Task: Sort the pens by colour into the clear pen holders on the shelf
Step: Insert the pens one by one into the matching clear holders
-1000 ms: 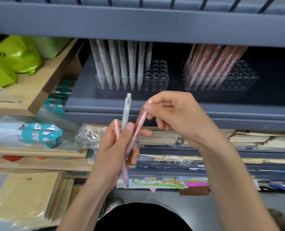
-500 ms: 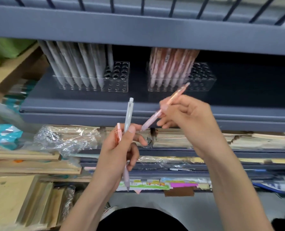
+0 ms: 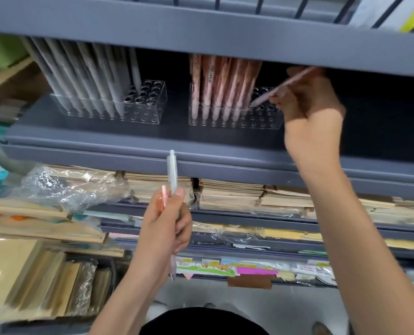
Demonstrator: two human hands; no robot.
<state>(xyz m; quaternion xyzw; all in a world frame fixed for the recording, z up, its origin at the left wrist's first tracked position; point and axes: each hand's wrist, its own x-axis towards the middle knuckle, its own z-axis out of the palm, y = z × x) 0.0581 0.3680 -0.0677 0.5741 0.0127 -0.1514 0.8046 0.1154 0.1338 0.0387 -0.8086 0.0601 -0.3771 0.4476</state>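
Observation:
Two clear pen holders stand on the grey shelf. The left holder (image 3: 150, 110) carries several grey pens (image 3: 92, 76), the right holder (image 3: 261, 119) several pink pens (image 3: 223, 81). My right hand (image 3: 307, 102) is up at the right holder and pinches a pink pen (image 3: 266, 97), tilted, its tip at the holder's open holes beside the pink row. My left hand (image 3: 165, 226) is lower, in front of the shelf edge, gripping a grey pen (image 3: 172, 172) and a pink pen (image 3: 163, 197) upright.
The grey shelf board above (image 3: 201, 22) overhangs the holders closely. Below the shelf lip (image 3: 128, 153) lie stacks of wrapped paper goods (image 3: 230, 192) and plastic wrap (image 3: 68, 187). Wooden boards and packets (image 3: 31, 274) sit at lower left.
My right hand has risen from beside the left hand up to the right holder, bringing the pink pen's tip down to its holes. The view has shifted right. The left hand keeps its two pens.

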